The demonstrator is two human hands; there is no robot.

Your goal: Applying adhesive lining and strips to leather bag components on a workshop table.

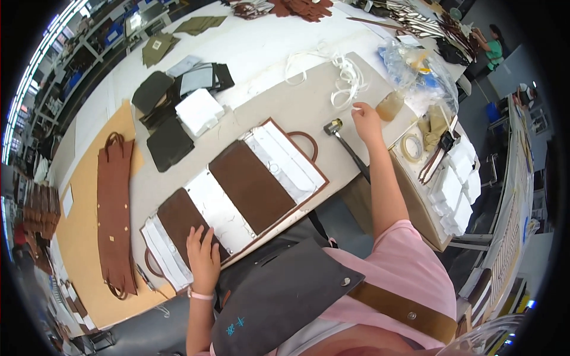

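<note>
An opened-out brown leather bag body (pixel 252 187) lies on the table before me, with white lining, two dark brown panels and a curved handle at each end. My left hand (pixel 203 256) rests on its near left part, fingers spread over a brown panel and the white lining. My right hand (pixel 367 123) is raised at the right, its fingers curled in; whatever they may hold is too small to make out. Close beside it stands a clear jar of amber liquid (pixel 390 107). A hammer (pixel 347 145) with a dark handle lies just left of my right forearm.
At left lies a reddish-brown bag piece (pixel 114 216) with handles. Dark pieces (pixel 169 145) and a white stack (pixel 199 111) sit behind the bag body. White cord (pixel 349 80) lies at the back. A tape roll (pixel 411 147) and white bundles (pixel 457 190) crowd the right side.
</note>
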